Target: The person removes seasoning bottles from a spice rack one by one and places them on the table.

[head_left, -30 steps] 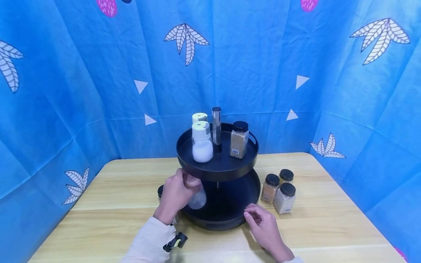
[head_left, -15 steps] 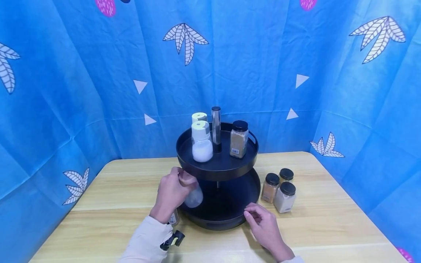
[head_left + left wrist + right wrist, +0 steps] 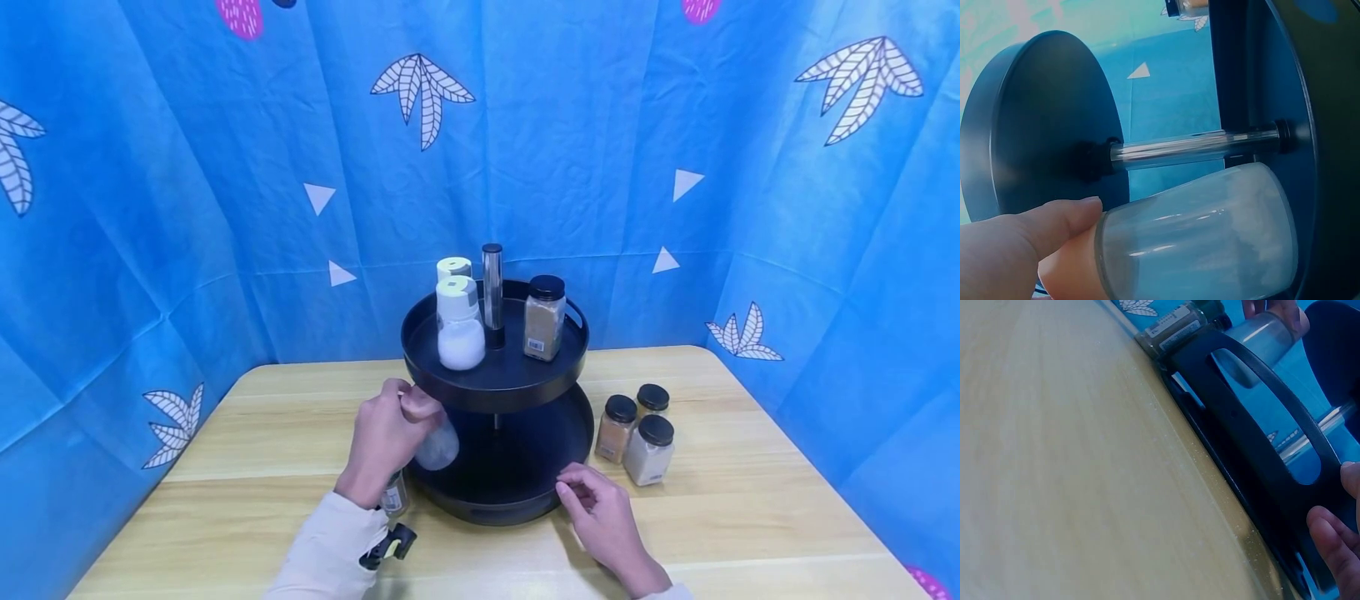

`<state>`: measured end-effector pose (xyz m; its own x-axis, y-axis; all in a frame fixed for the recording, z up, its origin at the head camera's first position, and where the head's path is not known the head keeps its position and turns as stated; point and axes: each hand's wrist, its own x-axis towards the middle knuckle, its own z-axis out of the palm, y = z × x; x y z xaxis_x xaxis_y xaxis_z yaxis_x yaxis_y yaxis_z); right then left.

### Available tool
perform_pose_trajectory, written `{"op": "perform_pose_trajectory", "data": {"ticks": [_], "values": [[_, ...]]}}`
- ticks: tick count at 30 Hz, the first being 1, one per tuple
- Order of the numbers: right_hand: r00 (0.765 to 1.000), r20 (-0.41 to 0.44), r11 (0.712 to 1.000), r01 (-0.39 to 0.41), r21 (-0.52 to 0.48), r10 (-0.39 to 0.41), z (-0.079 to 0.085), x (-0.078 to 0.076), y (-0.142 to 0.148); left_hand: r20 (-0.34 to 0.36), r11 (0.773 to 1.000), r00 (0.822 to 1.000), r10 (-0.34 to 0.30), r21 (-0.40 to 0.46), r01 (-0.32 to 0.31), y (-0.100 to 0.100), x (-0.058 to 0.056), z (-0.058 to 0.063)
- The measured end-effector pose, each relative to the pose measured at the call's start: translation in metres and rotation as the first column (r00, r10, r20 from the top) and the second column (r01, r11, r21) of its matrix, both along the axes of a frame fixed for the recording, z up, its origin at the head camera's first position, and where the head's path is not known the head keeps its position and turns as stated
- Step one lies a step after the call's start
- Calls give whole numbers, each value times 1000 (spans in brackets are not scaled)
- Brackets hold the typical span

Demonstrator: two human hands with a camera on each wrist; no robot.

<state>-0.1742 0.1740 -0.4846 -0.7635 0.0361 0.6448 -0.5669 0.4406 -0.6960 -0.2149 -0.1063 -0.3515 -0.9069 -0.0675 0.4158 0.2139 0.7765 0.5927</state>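
Note:
My left hand (image 3: 386, 433) grips the top of a clear seasoning bottle (image 3: 437, 447) with whitish contents. It is tilted at the left side of the lower tier, under the upper tier (image 3: 495, 390) of a black two-tier tray. In the left wrist view the bottle (image 3: 1204, 237) has its base towards the lower tier; whether they touch I cannot tell. My right hand (image 3: 597, 508) pinches the front right rim of the lower tier (image 3: 510, 512). The right wrist view shows its fingertips (image 3: 1325, 528) on the rim, beside the handle slot.
Two white-capped bottles (image 3: 461, 333) and a black-lidded spice jar (image 3: 545, 321) stand on the upper tier around a metal post (image 3: 492, 287). Three black-lidded jars (image 3: 649, 450) stand on the table at the right. Another jar (image 3: 393, 496) is partly hidden by my left wrist.
My left hand has shifted slightly left with the bottle, and more of the jar beside that wrist shows. The right hand stays at the rim.

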Motion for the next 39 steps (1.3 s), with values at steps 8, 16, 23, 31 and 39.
{"op": "perform_pose_trajectory", "data": {"ticks": [8,16,23,31,39], "values": [[1000,-19,1000,-2,10,3,0,0,0,7,1000,1000,-7,18,6,-5,1,1],[1000,-10,1000,-2,1,2,0,1,0,8,1000,1000,10,5,-11,-7,2,5],[1000,-2,1000,0,-13,0,1,2,-1,26,1000,999,21,9,-21,-9,2,7],[1000,-3,1000,-5,-20,5,1,2,-2,41,999,999,27,20,-28,-13,0,8],[1000,-18,1000,-8,-5,8,2,2,-1,30,999,999,35,15,-35,-16,0,11]]}}
